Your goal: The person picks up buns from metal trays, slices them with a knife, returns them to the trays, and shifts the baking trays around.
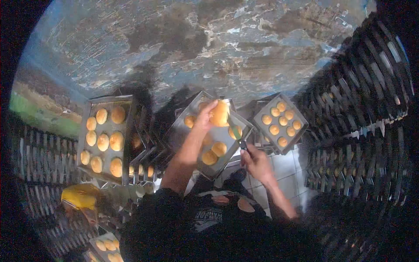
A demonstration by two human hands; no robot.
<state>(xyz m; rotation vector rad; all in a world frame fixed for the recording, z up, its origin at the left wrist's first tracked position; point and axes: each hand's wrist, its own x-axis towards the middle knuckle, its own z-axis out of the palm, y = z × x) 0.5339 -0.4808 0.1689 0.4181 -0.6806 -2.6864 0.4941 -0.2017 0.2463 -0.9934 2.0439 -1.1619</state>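
Note:
My left hand (207,117) is closed around a round golden bun (220,114), held up over the middle baking tray (181,137). In my right hand (258,165) is a knife (236,132) with a black handle. Its blade points up toward the bun, and its tip is at or beside the bun's lower right edge; whether it has cut in I cannot tell. Several more buns (209,157) lie on the middle tray, partly covered by my left arm.
To the left stands a tray (106,153) with rows of buns, and to the right another bun tray (261,126). Dark racks (362,87) line both sides. A worn wall (218,43) rises ahead. A person in yellow (80,196) is at lower left, near more buns (107,244).

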